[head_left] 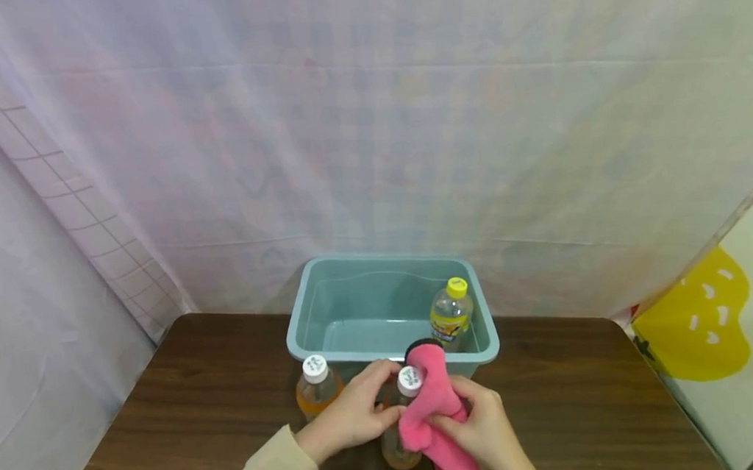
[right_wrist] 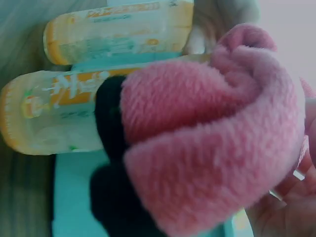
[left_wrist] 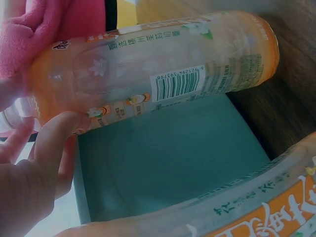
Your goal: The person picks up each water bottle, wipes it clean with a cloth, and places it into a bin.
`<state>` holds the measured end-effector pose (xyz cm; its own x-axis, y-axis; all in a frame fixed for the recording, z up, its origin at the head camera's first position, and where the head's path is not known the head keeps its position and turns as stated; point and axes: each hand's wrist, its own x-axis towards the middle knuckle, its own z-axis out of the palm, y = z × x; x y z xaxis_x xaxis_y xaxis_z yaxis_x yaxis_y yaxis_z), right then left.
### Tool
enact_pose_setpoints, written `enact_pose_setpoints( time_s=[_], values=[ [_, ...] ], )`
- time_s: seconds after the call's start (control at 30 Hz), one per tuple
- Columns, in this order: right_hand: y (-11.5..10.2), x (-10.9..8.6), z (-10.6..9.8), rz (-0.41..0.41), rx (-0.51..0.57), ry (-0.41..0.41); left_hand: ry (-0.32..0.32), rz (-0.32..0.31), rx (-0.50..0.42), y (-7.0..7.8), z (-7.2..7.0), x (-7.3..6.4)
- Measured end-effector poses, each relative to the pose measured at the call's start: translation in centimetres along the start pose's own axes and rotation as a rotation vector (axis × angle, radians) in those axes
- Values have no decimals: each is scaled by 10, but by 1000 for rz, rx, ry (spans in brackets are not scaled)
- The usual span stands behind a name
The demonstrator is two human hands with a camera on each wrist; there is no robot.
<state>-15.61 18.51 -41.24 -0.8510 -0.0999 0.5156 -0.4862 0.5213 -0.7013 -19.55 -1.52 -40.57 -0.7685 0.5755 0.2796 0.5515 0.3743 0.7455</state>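
Observation:
A clear plastic bottle with a white cap and orange label [left_wrist: 143, 69] stands on the table in front of the basin. Near its neck my left hand [head_left: 353, 412] grips it between thumb and fingers. My right hand [head_left: 485, 420] pinches a pink fluffy cloth [head_left: 437, 396] with a black edge and holds it against the bottle's right side. In the right wrist view, the bunched cloth [right_wrist: 212, 128] covers part of the bottle. Just left of my left hand is a second white-capped bottle [head_left: 317, 391], its lower part hidden by the hand.
Behind the hands sits a blue-green plastic basin [head_left: 374, 287]. A bottle with a yellow cap [head_left: 451, 316] stands inside at its right end. The dark wood table [head_left: 582, 396] extends to both sides, with a pale curtain [head_left: 368, 132] behind it.

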Motion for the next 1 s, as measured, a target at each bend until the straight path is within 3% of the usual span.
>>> enact_pose_setpoints(
  time_s=[0.1, 0.27, 0.47, 0.67, 0.83, 1.0],
  values=[
    [6, -4, 0, 111, 59, -36, -8, -30, -5, 0, 0, 0],
    [28, -17, 8, 204, 164, -105, -12, -36, 6, 0, 0, 0],
    [62, -34, 28, 169, 104, -123, -17, -33, 9, 0, 0, 0],
    [89, -47, 41, 161, 38, -250, -27, -31, 28, 0, 0, -2],
    [99, -49, 46, 127, -2, -260, -29, -24, 32, 1, -1, -1],
    [96, -48, 41, 113, -11, -250, -27, -22, 33, 1, 0, 0]
  ],
)
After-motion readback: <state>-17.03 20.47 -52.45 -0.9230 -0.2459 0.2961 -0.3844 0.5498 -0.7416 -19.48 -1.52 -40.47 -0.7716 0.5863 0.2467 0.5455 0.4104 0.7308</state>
